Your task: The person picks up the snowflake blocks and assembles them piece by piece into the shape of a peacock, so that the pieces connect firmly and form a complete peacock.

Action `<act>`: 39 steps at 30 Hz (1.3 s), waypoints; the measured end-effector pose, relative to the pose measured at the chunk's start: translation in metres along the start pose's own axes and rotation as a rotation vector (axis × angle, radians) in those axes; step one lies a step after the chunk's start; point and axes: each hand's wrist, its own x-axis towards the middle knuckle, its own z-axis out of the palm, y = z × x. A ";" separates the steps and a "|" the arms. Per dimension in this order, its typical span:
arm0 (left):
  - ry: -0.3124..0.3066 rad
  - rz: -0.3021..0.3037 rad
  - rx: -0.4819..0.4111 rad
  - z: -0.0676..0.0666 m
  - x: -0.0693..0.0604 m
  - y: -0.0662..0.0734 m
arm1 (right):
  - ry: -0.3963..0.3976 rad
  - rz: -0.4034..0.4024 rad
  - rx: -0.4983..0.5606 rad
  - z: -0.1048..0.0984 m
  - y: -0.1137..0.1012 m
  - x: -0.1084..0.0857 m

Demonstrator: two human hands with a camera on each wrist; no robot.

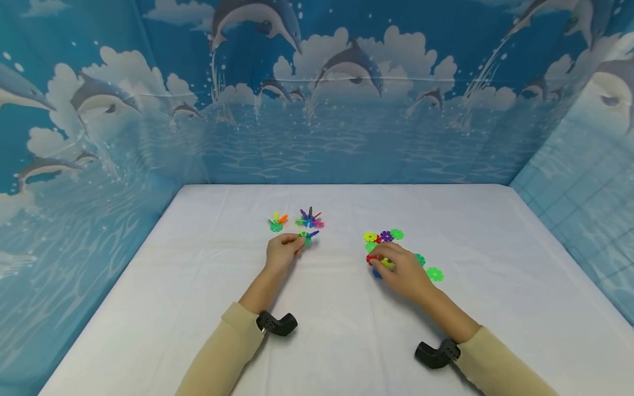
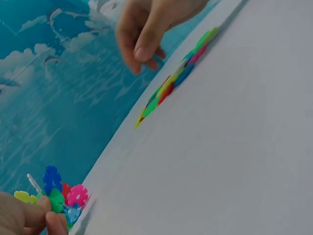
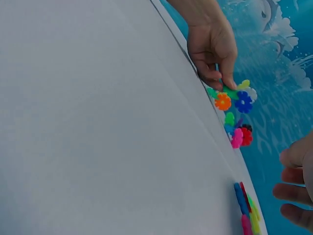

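Left hand [image 1: 284, 254]: we see it pinching a green disc [image 2: 56, 199] (blue disc [image 3: 243, 102] attached), left of the pile [image 1: 387, 236].
Right hand [image 1: 403, 270]: over the pile, loosely curved, probably holding nothing.
Also left of the pile: small cluster [image 1: 276, 226], big cluster [image 1: 310, 219].

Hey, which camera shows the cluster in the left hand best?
The right wrist view: the cluster's orange and blue discs face the camera. The left wrist view shows it partly behind the left hand; the head view shows it small, partly covered.
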 end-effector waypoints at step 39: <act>-0.352 0.367 0.750 0.100 0.005 0.015 | -0.210 0.547 -0.114 -0.030 0.078 0.036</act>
